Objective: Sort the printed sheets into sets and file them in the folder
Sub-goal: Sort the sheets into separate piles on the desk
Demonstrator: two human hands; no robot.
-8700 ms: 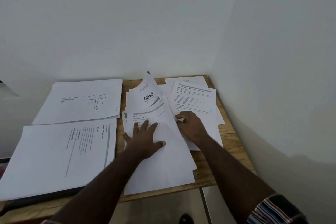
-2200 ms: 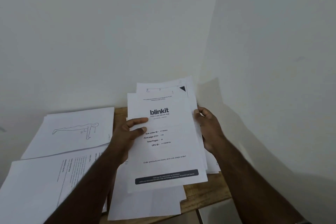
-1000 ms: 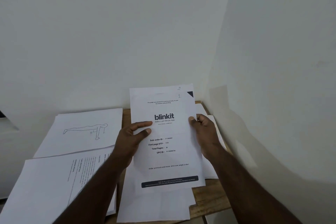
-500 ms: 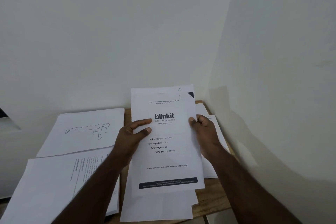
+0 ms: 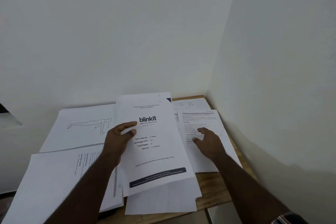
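Two hands: left hand [image 5: 118,141] pinches the blinkit sheaf [image 5: 154,143] above the counter [image 5: 214,185], grip clamped. Right hand [image 5: 209,142] hovers fingers apart over right-side sheets [image 5: 200,120]; contact unclear, small print unreadable, folder mostly hidden.

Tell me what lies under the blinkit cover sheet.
The left hand holds the blinkit cover sheet atop more white sheets, whose edges show below it. Their print is covered. The wooden table shows beside them.
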